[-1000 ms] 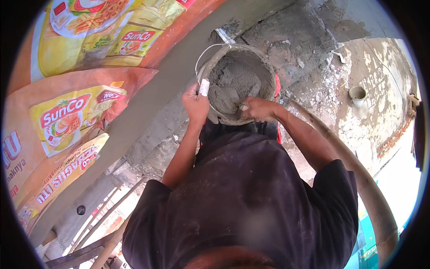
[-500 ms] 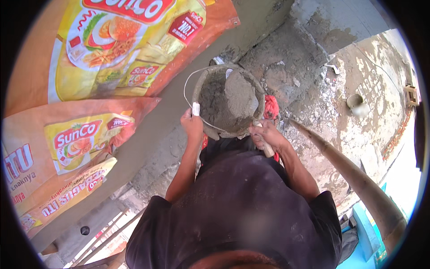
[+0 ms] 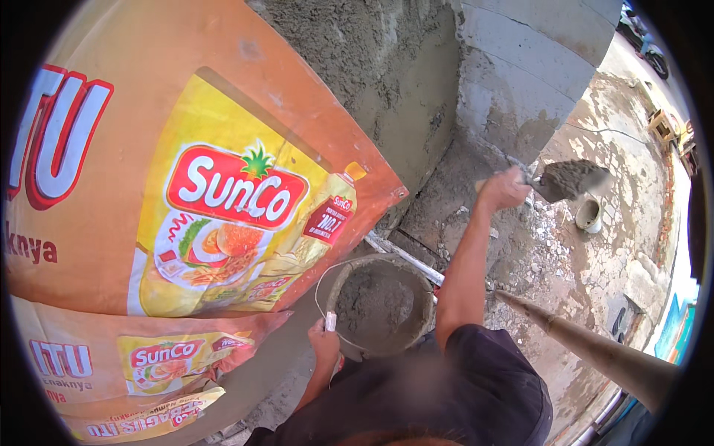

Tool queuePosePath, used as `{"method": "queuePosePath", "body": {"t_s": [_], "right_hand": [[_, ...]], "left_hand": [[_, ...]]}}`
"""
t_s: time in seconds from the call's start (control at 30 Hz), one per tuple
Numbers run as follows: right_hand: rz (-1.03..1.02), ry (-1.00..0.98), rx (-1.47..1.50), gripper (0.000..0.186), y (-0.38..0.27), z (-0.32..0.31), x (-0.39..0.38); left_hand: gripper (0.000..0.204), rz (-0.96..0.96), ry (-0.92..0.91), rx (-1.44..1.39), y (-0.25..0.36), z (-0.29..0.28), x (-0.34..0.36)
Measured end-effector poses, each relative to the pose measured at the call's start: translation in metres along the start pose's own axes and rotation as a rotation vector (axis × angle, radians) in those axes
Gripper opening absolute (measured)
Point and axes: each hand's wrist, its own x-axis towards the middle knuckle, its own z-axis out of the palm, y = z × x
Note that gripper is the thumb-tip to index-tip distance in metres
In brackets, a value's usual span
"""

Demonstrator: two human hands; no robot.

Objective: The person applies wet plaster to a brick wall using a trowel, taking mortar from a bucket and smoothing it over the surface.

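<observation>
My left hand (image 3: 324,346) is closed on the white grip of the wire handle of a round bucket (image 3: 381,262). Grey wet mortar (image 3: 372,305) lies inside it. Out to the right and beyond the bucket, my right hand (image 3: 506,189) is wrapped round the handle of a trowel (image 3: 531,179). A thick heap of mortar (image 3: 573,180) covers its blade. The trowel is held apart from the bucket, near the lower part of a block wall (image 3: 520,67).
An orange and yellow printed banner (image 3: 327,156) hangs close on the left. A wooden pole (image 3: 587,338) slants in at lower right. Beyond stand a wet-plastered wall (image 3: 424,97) and a small pale pail (image 3: 589,215). Rubble (image 3: 547,238) litters the ground.
My right hand has swung up and right from the bucket's rim, carrying the trowel with mortar on it. My left hand keeps its hold. The view has shifted toward the walls.
</observation>
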Motion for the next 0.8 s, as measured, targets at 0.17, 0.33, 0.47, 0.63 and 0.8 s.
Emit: {"method": "queuePosePath", "body": {"t_s": [0.17, 0.33, 0.47, 0.63, 0.8], "right_hand": [[-0.289, -0.969, -0.406, 0.025, -0.008, 0.073, -0.191], [0.056, -0.902, 0.255, 0.025, -0.020, -0.059, -0.138], [-0.574, -1.547, -0.428, 0.027, 0.000, -0.176, -0.009], [-0.879, -1.975, -0.895, 0.025, 0.020, -0.243, 0.003], [-1.089, -2.151, -0.857, 0.021, 0.052, -0.298, -0.024]], "left_hand": [[0.024, 0.010, -0.043, -0.040, -0.016, -0.006, 0.005], [0.027, -0.034, 0.125, -0.067, -0.002, -0.001, -0.020], [0.034, -0.057, 0.115, -0.162, 0.020, 0.027, -0.014], [0.034, 0.104, 0.060, 0.095, 0.070, 0.082, -0.024], [0.040, 0.269, -0.075, 0.179, 0.113, 0.118, -0.057]]}}
